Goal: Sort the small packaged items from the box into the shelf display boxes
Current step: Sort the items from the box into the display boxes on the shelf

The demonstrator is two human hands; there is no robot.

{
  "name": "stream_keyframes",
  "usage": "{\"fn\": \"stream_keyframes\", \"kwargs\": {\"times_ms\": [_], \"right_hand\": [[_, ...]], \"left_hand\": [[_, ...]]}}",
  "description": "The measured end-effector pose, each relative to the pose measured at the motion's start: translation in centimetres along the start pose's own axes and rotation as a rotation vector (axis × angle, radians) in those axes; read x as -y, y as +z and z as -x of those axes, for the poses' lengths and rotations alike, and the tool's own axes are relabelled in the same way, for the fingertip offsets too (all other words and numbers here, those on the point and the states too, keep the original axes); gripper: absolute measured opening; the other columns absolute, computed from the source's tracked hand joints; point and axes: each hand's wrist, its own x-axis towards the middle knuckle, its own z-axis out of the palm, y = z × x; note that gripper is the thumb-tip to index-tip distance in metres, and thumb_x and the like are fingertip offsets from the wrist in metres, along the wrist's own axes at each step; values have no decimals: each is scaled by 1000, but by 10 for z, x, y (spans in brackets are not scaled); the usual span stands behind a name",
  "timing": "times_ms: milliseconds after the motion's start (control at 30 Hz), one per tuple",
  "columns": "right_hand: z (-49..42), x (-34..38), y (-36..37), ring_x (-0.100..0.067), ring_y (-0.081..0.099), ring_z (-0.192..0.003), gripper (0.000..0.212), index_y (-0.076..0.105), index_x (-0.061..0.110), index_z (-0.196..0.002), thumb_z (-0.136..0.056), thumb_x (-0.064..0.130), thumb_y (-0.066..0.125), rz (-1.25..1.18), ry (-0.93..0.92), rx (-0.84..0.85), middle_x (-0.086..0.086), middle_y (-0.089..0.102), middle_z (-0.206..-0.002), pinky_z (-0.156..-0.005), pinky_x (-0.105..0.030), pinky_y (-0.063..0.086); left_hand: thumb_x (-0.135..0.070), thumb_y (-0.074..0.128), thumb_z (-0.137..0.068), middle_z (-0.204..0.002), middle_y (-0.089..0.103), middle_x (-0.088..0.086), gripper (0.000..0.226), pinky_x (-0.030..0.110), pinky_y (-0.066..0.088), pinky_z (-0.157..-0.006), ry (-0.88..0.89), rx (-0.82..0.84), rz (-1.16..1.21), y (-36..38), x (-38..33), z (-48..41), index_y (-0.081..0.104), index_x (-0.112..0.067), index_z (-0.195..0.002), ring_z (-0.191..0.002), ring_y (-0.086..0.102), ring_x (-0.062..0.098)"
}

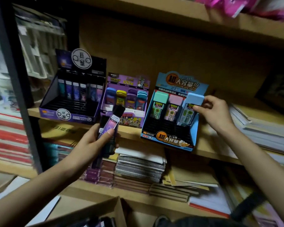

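Three display boxes stand on the middle shelf: a dark purple one [47, 110] at the left with slim dark packs, a lilac one [143, 114] in the middle with coloured cases, a light blue one [194, 128] at the right. My left hand [95, 141] grips several slim dark packs [111, 125], fanned out below the lilac box. My right hand [213, 110] pinches a blue-capped pack [193, 102] standing in the right slot of the blue box, beside a pink-capped pack [175, 105] and a green-capped pack [159, 102]. The brown cardboard box [116, 208] sits at the bottom edge.
Stacks of notebooks [139, 167] and paper fill the lower shelf. Books lie piled at the right [259, 126] and left [7, 136]. A black upright post [15, 79] borders the shelf on the left. Pink packaging [244, 5] lies on the upper shelf.
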Motion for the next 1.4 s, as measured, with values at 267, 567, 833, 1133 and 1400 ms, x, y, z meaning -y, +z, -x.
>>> {"fn": "stream_keyframes", "kwargs": {"times_ms": [267, 567, 833, 1133, 1400], "right_hand": [[-8, -21, 6, 2, 58, -83, 20, 62, 21, -94, -82, 7, 68, 32, -77, 77, 14, 63, -87, -70, -12, 44], [-14, -24, -4, 3, 59, -89, 26, 61, 26, -98, -82, 6, 68, 42, -88, 166, 13, 64, -95, -76, -14, 47], [-6, -25, 11, -20, 65, -83, 44, 44, 19, -115, -82, 7, 69, 160, -81, 48, -2, 61, -98, -73, -34, 54], [3, -21, 17, -28, 42, -112, 25, 58, 4, -112, -91, 15, 56, 642, -283, -129, -13, 47, -119, -94, -39, 37], [55, 69, 70, -4, 63, -78, 8, 64, 23, -89, -91, 21, 57, -272, 21, 384, 7, 67, -86, -72, -20, 49]], "left_hand": [[-34, 58, -82, -104, 69, 12, 37, 54, 54, -82, -45, 26, 20, 8, 0, 1, 57, -27, -119, -92, 69, 30], [-33, 57, -78, -90, 73, 4, 37, 28, 57, -57, -39, 9, 50, 9, -3, 2, 59, -25, -114, -76, 71, 18], [-28, 53, -86, -96, 71, 6, 37, 27, 56, -60, -12, 39, 40, 14, 0, 1, 56, -14, -120, -77, 69, 18], [-31, 54, -85, -95, 71, 5, 37, 26, 57, -60, -29, 58, 42, 13, -3, 0, 55, -18, -120, -79, 70, 19], [-30, 56, -82, -90, 72, 2, 40, 27, 55, -59, -42, 40, 94, 15, -9, 2, 55, -13, -118, -73, 68, 15]]}}
